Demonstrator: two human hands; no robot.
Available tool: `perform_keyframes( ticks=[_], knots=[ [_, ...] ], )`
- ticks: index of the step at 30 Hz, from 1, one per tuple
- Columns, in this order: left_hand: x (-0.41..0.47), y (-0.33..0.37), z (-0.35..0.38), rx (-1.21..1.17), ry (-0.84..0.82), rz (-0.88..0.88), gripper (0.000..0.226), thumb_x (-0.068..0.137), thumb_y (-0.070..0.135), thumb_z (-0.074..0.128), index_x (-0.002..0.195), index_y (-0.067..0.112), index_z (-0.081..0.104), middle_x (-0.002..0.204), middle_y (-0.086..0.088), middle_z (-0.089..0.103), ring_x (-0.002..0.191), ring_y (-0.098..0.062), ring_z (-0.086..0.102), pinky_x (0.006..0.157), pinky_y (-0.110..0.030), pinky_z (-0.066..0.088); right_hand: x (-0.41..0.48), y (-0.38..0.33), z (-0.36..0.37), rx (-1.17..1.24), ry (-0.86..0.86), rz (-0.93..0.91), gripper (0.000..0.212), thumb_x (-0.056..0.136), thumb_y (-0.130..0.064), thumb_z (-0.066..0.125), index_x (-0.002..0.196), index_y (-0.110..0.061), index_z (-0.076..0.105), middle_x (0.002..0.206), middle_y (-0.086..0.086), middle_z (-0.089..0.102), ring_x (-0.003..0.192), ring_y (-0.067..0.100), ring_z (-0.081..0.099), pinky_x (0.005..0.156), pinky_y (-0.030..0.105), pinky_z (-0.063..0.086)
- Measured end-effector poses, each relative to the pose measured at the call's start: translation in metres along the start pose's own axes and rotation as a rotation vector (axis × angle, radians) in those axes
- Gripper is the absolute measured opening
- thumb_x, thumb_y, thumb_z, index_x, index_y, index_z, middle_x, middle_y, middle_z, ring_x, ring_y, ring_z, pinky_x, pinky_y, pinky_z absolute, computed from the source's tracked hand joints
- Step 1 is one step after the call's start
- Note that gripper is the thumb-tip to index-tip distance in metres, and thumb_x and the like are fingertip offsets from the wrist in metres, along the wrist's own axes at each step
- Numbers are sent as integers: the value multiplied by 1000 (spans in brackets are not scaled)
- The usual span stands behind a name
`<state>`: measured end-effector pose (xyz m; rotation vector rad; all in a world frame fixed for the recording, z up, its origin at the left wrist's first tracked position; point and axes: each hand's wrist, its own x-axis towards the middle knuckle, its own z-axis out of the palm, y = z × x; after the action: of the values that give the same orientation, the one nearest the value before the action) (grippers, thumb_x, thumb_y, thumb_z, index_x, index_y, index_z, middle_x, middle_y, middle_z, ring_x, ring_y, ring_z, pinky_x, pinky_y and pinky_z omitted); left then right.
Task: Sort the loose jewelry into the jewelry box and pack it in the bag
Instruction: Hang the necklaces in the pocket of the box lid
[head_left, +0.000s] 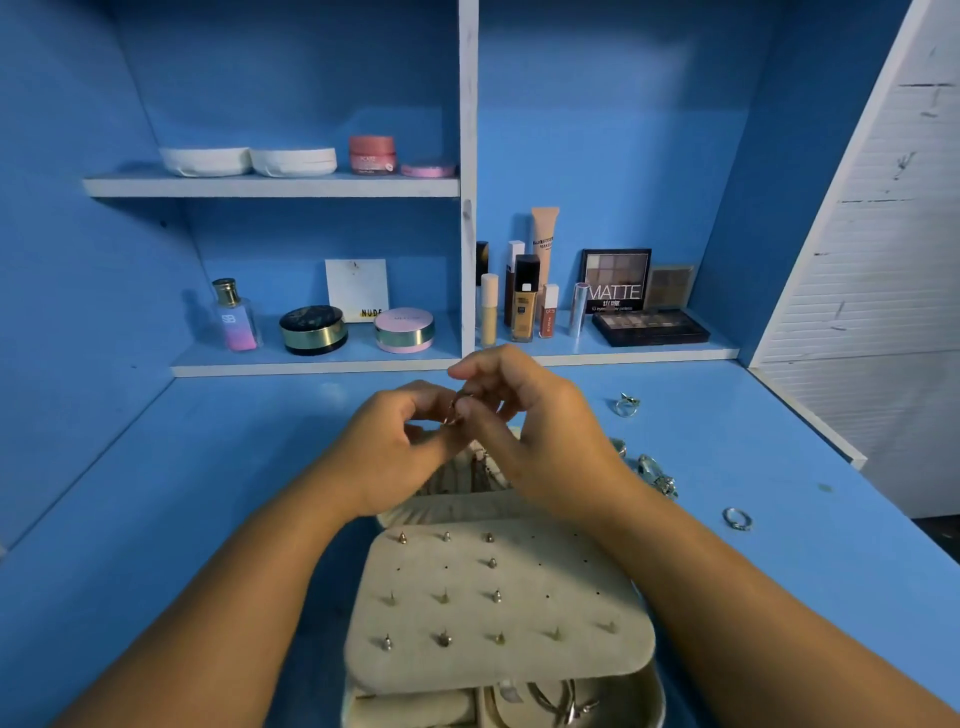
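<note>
A beige jewelry box (519, 670) lies open on the blue desk, its padded flap studded with several earring backs. Above its far end, my left hand (395, 452) and my right hand (540, 431) meet and both pinch a small rose-gold piece of jewelry (454, 410), a ring or hoop earring. Loose silver rings lie on the desk to the right: one (627, 405) near the shelf, one (737, 518) nearer me. A cluster of silver jewelry (657, 475) lies between them. More silver pieces (566, 701) rest inside the box's near compartment.
Shelves behind the desk (156, 519) hold cosmetics: a perfume bottle (235, 317), compacts (313, 329), foundation bottles (524, 299) and eyeshadow palettes (649, 325). A white slatted panel (883, 260) bounds the right side. No bag is in view.
</note>
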<state>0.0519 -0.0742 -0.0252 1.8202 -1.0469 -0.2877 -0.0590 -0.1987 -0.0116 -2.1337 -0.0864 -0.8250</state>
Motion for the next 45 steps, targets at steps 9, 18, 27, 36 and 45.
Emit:
perform_keyframes(
  ticks=[9,18,27,36,45],
  knots=[
    [0,-1,-18,-78,-14,-45,25,76,42,60,91,29,74,93,10,76,98,-8,68,97,-29,50,2,17,-3,-184,40,26,22,92,-11,58,113,-16,65,89,-19,46,82,-9,50,74,4,39],
    [3,0,-17,-74,193,-27,13,93,24,61,82,27,69,82,12,71,81,-2,63,76,-14,46,1,20,0,-153,-47,223,13,91,-21,57,82,-30,55,90,-13,51,78,2,50,66,11,37],
    [-1,14,-14,-251,126,24,13,90,30,57,83,22,65,69,10,68,71,-1,61,70,-17,48,0,17,-1,322,-151,344,21,85,-2,61,97,-15,51,86,3,65,76,20,58,68,34,47],
    [-3,17,-14,-93,121,157,15,77,43,67,87,33,74,81,3,73,78,-17,68,79,-44,57,-2,14,6,50,-332,248,26,87,-33,66,110,-21,62,90,-10,65,81,6,60,76,29,53],
    [0,9,-23,-94,172,31,8,82,34,69,83,27,72,91,-8,73,94,-30,65,90,-42,53,1,11,2,182,-193,371,20,92,-32,57,89,-15,67,73,0,65,66,8,54,67,31,48]
  ],
)
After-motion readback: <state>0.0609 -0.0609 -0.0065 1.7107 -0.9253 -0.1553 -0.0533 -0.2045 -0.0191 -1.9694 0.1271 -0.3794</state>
